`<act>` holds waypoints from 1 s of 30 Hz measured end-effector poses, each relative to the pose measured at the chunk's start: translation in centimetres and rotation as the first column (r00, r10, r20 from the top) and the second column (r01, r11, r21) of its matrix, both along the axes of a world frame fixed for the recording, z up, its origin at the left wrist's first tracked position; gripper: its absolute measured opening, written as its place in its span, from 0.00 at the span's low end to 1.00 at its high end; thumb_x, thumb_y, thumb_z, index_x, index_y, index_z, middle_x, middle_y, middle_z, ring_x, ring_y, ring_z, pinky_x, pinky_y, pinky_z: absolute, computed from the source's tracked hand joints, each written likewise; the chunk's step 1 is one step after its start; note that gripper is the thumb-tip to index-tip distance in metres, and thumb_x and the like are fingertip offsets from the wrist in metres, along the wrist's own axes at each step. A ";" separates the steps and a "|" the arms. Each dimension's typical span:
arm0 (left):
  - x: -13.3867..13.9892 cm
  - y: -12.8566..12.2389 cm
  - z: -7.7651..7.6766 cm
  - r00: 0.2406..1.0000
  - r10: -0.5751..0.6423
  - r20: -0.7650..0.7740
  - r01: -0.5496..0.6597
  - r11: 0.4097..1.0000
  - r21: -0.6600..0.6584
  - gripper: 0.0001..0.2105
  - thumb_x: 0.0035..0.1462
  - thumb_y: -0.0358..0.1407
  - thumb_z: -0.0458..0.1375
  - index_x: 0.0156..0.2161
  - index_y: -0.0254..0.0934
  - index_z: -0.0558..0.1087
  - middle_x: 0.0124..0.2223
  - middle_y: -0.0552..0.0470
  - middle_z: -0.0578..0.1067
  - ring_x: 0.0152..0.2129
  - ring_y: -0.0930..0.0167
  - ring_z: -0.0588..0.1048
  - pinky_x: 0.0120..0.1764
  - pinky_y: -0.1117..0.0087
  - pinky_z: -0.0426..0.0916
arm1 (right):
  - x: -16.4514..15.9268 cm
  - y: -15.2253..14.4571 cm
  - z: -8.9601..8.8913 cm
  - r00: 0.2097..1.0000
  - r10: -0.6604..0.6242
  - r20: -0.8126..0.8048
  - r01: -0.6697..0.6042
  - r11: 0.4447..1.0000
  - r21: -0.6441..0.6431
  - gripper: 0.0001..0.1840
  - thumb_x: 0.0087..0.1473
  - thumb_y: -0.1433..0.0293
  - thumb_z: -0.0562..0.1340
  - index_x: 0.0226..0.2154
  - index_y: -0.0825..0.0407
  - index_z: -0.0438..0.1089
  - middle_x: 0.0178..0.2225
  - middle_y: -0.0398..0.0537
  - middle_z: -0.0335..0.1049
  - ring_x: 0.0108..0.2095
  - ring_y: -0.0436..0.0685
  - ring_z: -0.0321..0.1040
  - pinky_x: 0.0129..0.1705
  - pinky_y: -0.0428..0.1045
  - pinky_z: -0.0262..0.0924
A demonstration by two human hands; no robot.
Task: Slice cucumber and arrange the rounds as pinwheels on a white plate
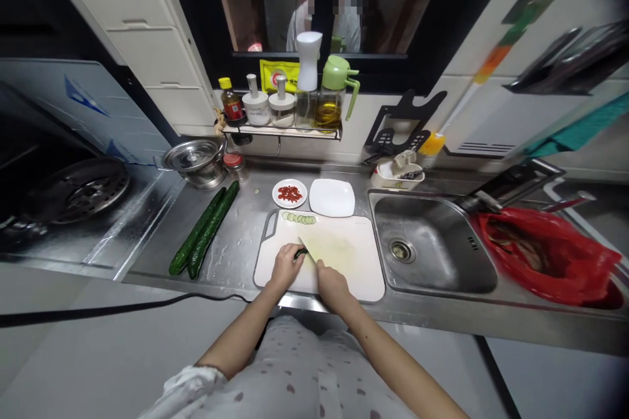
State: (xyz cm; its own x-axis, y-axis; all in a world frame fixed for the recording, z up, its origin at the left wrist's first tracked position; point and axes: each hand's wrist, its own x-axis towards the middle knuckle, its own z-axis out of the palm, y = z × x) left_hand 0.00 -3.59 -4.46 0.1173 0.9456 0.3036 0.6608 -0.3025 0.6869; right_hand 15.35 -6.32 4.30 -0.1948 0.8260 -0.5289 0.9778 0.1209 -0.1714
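Note:
On the white cutting board [361, 272], my left hand [286, 266] is closed on a short dark green piece of cucumber [301, 252], most of it hidden under the fingers. My right hand [334, 288] grips a kitchen knife, its handle covered by the fist. The knife blade [307, 249] points away from me and lies right beside the cucumber piece; whether it touches cannot be told. A row of thin, pale green cucumber slices [299, 218] overlaps along the board's far left edge. Two long whole cucumbers [212, 230] lie side by side on the steel counter to the left.
Behind the board stand a small plate [275, 198] of chopped red pieces and a white plate [332, 198]. A sink [432, 249] adjoins on the right, with a red plastic bag [565, 262] beyond. Steel pot [196, 167], lidded jar [236, 167] and seasoning shelf [289, 129] sit at the back.

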 end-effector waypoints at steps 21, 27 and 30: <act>-9.7 9.2 -0.1 0.780 0.624 0.039 -0.613 0.775 -0.153 0.14 0.52 0.36 0.57 0.46 0.38 0.71 0.39 0.47 0.77 0.37 0.67 0.75 0.43 0.66 0.67 | 0.1 0.4 -0.3 1.000 0.007 0.028 -0.006 1.000 -0.022 0.21 0.52 0.83 0.49 0.50 0.59 0.57 0.38 0.60 0.72 0.40 0.61 0.72 0.36 0.50 0.59; -9.7 9.4 -0.5 0.796 0.605 -0.003 -0.599 0.788 -0.139 0.14 0.52 0.35 0.57 0.45 0.39 0.71 0.40 0.46 0.77 0.38 0.66 0.75 0.44 0.66 0.66 | 0.1 0.3 -0.3 0.999 0.013 0.029 -0.012 1.000 -0.018 0.22 0.53 0.83 0.49 0.51 0.59 0.56 0.39 0.62 0.72 0.41 0.61 0.72 0.37 0.50 0.59; -9.8 9.2 -0.5 0.800 0.599 -0.024 -0.596 0.789 -0.149 0.15 0.51 0.36 0.58 0.45 0.39 0.71 0.39 0.47 0.77 0.37 0.66 0.75 0.43 0.66 0.66 | 0.1 0.3 -0.3 1.000 0.014 0.026 -0.014 1.000 -0.018 0.21 0.53 0.83 0.49 0.51 0.58 0.56 0.39 0.62 0.72 0.42 0.60 0.71 0.37 0.50 0.59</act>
